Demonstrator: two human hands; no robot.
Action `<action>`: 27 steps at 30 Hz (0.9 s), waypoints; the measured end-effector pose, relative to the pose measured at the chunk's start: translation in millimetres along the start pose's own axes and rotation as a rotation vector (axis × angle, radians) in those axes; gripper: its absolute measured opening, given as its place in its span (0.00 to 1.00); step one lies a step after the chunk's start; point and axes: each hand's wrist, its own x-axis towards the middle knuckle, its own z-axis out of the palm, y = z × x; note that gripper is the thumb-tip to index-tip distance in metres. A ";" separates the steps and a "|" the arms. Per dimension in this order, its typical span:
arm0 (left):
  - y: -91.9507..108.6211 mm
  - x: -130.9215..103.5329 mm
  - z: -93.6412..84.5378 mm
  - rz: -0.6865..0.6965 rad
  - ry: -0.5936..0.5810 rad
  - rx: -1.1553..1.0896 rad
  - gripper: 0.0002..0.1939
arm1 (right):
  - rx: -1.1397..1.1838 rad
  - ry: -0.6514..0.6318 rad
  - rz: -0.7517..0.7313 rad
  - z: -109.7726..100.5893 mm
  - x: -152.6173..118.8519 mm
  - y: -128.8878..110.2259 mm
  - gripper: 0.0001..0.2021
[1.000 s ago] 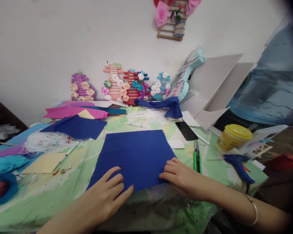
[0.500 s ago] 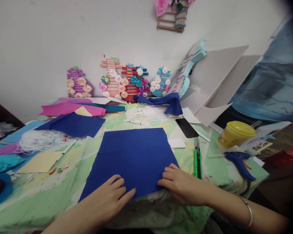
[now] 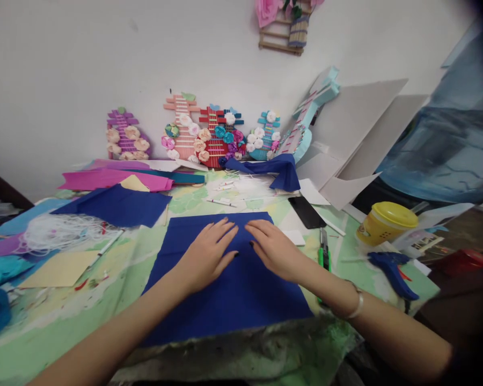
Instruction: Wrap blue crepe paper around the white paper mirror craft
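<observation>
A dark blue sheet, which looks like crepe paper (image 3: 233,300), lies spread at the front of the table. My left hand (image 3: 209,249) rests on its upper middle, palm down with the fingers stretched out. Just to the right, my right hand (image 3: 273,247) lies on the same sheet, its fingers extended and pointing toward the left hand. The two hands are slightly apart, and neither grips anything. A green box cutter (image 3: 324,251) lies right of the sheet, partly hidden by my right forearm.
A black phone (image 3: 307,212), a yellow-lidded tub (image 3: 387,222) and a blue glue gun (image 3: 395,274) are at the right. White string (image 3: 62,233) and a yellow paper square (image 3: 57,269) lie left. Flower-decorated paper instruments (image 3: 215,134) lean on the wall behind.
Both hands have moved from the sheet's near edge up to its upper middle and closer together. The sheet's near edge now lies flatter and wider toward me.
</observation>
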 end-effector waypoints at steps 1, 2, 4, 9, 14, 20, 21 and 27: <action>-2.7 7.4 10.9 0.004 -0.008 0.043 0.27 | -0.040 -0.015 0.023 9.4 9.3 3.2 0.22; -5.3 12.6 21.2 -0.005 -0.028 0.075 0.31 | -0.071 -0.045 0.047 18.9 16.7 6.1 0.25; -9.9 16.1 39.0 -0.025 -0.077 0.115 0.39 | -0.105 -0.135 0.087 35.9 24.6 10.5 0.33; -15.6 2.2 60.3 -0.027 -0.182 0.147 0.43 | -0.121 -0.324 0.135 54.9 16.5 13.4 0.43; -14.7 -1.1 54.2 -0.050 -0.268 0.123 0.45 | -0.156 -0.342 0.172 50.0 9.0 12.5 0.42; -11.8 7.0 47.8 -0.021 -0.241 0.107 0.45 | -0.170 -0.363 0.205 41.6 8.8 14.7 0.43; -11.3 7.5 48.5 -0.018 -0.258 0.102 0.45 | -0.171 -0.374 0.205 41.5 8.0 15.3 0.43; -11.4 8.1 50.7 -0.020 -0.273 0.094 0.45 | -0.188 -0.329 0.231 43.3 4.2 17.1 0.44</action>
